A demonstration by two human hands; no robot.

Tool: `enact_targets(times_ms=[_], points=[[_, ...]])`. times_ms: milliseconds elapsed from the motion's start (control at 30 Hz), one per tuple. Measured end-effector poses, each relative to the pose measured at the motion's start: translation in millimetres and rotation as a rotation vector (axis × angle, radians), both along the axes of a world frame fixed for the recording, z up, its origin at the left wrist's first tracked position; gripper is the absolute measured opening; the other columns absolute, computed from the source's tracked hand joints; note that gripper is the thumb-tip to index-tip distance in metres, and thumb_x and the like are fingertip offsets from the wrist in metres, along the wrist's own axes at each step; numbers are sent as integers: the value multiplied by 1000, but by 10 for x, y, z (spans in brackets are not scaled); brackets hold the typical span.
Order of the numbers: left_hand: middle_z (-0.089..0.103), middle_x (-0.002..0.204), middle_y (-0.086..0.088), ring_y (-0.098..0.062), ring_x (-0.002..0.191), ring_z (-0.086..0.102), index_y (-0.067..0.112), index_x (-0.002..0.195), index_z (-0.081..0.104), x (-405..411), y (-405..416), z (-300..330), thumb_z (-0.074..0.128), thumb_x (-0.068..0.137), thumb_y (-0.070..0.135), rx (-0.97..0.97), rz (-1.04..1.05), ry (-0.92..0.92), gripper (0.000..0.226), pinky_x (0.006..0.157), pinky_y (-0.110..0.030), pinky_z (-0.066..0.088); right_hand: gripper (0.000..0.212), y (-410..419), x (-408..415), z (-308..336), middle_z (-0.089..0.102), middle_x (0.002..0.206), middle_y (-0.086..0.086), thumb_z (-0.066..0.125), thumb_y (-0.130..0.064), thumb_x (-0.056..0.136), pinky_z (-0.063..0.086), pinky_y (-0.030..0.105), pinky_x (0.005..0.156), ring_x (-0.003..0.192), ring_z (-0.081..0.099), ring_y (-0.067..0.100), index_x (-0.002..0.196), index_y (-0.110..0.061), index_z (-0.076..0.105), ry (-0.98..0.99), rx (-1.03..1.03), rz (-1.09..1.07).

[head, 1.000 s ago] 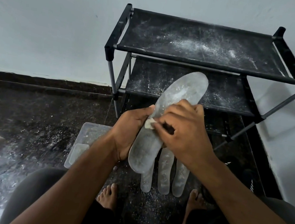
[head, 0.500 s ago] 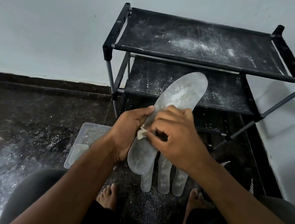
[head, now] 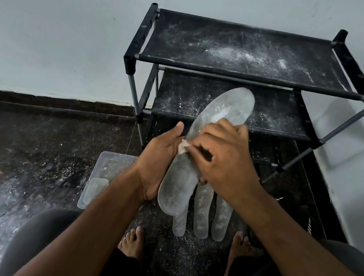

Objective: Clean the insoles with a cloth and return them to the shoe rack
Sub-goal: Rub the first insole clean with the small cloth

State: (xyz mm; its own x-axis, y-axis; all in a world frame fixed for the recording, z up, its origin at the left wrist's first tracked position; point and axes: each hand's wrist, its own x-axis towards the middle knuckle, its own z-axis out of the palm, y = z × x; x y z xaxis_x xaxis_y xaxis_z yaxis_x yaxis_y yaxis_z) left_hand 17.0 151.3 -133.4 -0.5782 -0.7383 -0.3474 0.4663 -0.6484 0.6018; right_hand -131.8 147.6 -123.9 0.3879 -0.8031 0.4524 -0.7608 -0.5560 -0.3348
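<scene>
A grey dusty insole [head: 226,107] is held upright and tilted in front of the black shoe rack [head: 241,75]. My left hand [head: 159,158] grips its left edge from behind, near the heel half. My right hand [head: 222,156] pinches a small pale cloth [head: 182,147] and presses it on the insole's middle. Three more grey insoles [head: 201,211] lie side by side on the floor below, partly hidden by the held one.
A clear plastic box [head: 103,174] sits on the dark speckled floor at the left. White powder dusts the rack's shelves and the floor. My bare feet [head: 134,242] stand near the floor insoles. A white wall runs behind and to the right.
My right hand with the cloth slid down toward the insole's left edge, then back up a little. The insole and my left hand stayed nearly in place.
</scene>
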Motion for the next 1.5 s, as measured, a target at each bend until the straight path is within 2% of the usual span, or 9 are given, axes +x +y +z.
enact_targets(times_ms=[300,467,567,700,933,1100,1300,1433,1500], points=[[71,93,-14,-28,83,68,8,99,75,27,-44,-104,19,100,74,-36,31,-83,87,76,-38,57,17,11,6,-2,59,86,-16,64,-40,87,27,32,82,88,44,8,86,-24,70,-35,36,9],[64,73,-12,-19,61,66,6,84,76,30,-28,-74,20,102,70,-20,56,-74,87,58,-26,56,20,115,40,-19,54,82,-21,63,-44,85,26,32,82,87,42,4,85,-26,73,-50,190,188],[68,86,-15,-26,79,68,7,92,76,0,-27,-56,19,102,71,-44,27,-41,86,74,-35,60,20,12,-40,50,60,84,-17,63,-42,88,27,32,80,87,45,10,88,-25,74,-7,26,33],[62,71,-9,-18,64,65,5,88,71,36,-38,-77,23,101,71,-3,50,-46,83,65,-29,58,17,195,119,18,58,81,-18,65,-39,88,29,35,81,85,44,7,84,-25,73,-41,111,142],[69,93,-10,-23,84,66,8,113,73,32,-46,-49,37,109,50,-11,39,-54,55,76,-35,58,15,67,-115,145,58,80,-17,67,-37,86,26,33,83,87,47,11,80,-25,71,25,-1,49],[60,135,-22,-35,124,56,1,144,55,77,-86,-108,37,109,54,17,76,-48,66,114,-46,39,18,223,20,31,50,74,-18,67,-39,86,31,38,85,82,42,5,74,-26,68,29,169,228],[71,115,-14,-25,102,70,4,138,60,71,-82,-76,36,110,50,12,110,-14,59,92,-38,59,16,68,-81,65,56,80,-17,71,-33,86,29,36,82,89,46,10,75,-22,68,43,-25,44],[65,126,-20,-30,111,64,1,142,57,73,-76,-80,36,109,54,11,92,-80,65,104,-45,48,19,203,77,-31,49,77,-17,68,-33,87,28,33,83,85,40,5,72,-22,63,28,54,167],[65,121,-18,-27,106,63,0,145,53,70,-69,-89,38,109,53,29,96,-69,66,97,-41,51,19,148,26,-13,50,78,-18,68,-35,87,27,33,84,87,42,7,72,-24,61,92,22,143]])
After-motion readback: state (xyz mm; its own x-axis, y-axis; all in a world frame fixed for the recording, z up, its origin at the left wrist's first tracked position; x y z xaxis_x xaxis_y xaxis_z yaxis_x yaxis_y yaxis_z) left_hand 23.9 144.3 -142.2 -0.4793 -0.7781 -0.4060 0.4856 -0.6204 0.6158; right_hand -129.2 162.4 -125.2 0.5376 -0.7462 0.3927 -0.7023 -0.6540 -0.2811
